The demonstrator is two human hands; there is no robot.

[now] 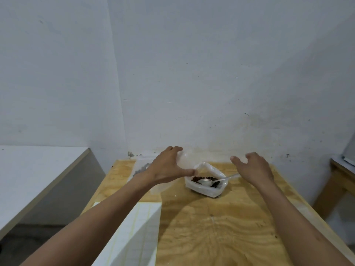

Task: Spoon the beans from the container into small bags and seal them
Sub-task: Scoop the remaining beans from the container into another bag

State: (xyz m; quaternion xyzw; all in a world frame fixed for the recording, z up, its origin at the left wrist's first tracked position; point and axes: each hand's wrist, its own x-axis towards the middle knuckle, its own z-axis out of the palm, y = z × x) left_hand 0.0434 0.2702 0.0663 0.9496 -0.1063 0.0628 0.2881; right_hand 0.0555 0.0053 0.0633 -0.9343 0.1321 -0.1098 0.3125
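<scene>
A white plastic container (204,189) with dark beans (203,178) sits on the wooden table (221,227), near its far edge. A metal spoon (215,181) lies in it, bowl on the beans and handle pointing right. My left hand (167,167) is just left of the container, its fingers and thumb around a clear small bag (184,160) that looks blurred. My right hand (251,167) hovers right of the container above the spoon's handle, fingers curled apart and holding nothing. Behind my left wrist lies a clear bag with beans (142,167).
A white ruled board (134,227) lies on the table's front left. A white counter (38,169) stands to the left and a wooden stand (340,179) to the right. A white wall rises directly behind the table.
</scene>
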